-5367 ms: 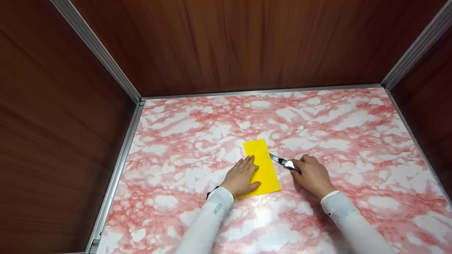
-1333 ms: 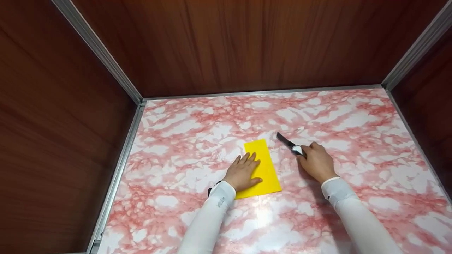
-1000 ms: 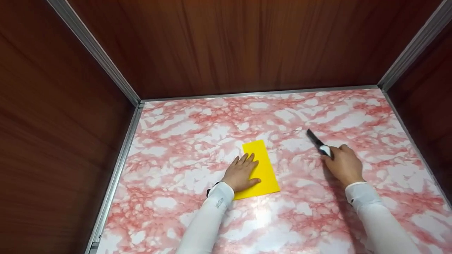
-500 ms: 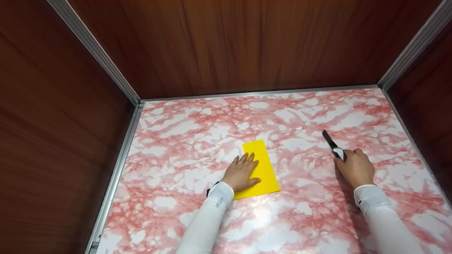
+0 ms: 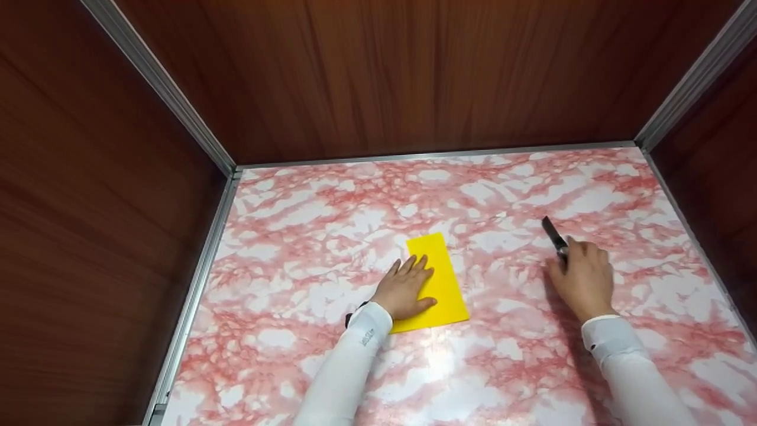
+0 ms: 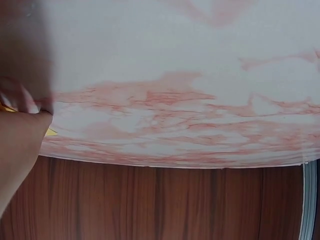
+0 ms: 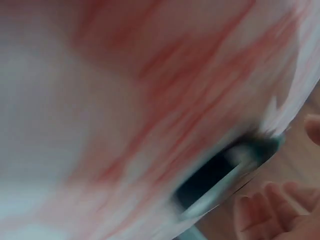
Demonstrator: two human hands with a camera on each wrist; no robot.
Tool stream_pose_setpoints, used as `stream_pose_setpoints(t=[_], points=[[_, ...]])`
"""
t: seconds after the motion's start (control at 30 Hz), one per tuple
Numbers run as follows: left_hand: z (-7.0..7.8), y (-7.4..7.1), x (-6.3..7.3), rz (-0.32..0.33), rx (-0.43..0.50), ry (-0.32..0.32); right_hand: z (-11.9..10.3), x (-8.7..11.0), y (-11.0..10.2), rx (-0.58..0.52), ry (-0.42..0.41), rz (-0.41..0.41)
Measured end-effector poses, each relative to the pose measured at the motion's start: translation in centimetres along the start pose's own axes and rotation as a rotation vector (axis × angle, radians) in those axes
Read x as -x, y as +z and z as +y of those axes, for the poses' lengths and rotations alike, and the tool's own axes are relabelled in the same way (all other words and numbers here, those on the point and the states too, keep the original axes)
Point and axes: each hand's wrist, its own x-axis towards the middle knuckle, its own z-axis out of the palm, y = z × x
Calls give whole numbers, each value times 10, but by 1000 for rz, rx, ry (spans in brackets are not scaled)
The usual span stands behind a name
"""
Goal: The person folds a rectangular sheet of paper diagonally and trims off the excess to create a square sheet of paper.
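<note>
Flat on the yellow sheet of paper rests my left hand, fingers spread, covering its left side. In the left wrist view part of that hand shows, with a small yellow corner beside it. To the right is a utility knife, its blade pointing away and slightly left. My right hand is over its handle, which is mostly hidden in the head view. In the right wrist view the knife is blurred, and the fingers lie apart from it.
The tabletop has a red-and-white marbled pattern. Dark wood panels with metal edge strips enclose it at the back and both sides.
The right hand has carried the knife from the paper's right edge off to the right. Its fingers have since loosened from the handle. The left hand and the paper stay in place.
</note>
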Motion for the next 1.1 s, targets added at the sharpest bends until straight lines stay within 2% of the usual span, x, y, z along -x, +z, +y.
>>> stream_pose_setpoints(t=[0.07,0.13,0.2,0.3,0.43,0.63,0.83,1.1], points=[[1,0,-2,-7,-4,-3,-15,2,10,-16,-137,34],[2,-1,-4,-11,-10,-8,-34,6,22,13,-289,-1],[3,-1,-6,-13,-20,-12,-56,13,35,61,-398,-88],[6,-1,-9,-8,-46,-17,-89,24,50,93,-490,-279],[9,0,-12,-11,-80,-27,-122,32,65,54,-493,-475],[12,0,-9,11,-75,-8,-138,34,77,78,-505,-600],[11,3,3,35,-122,20,-137,35,80,76,-492,-635],[3,13,36,82,-110,69,-138,35,77,90,-493,-625]])
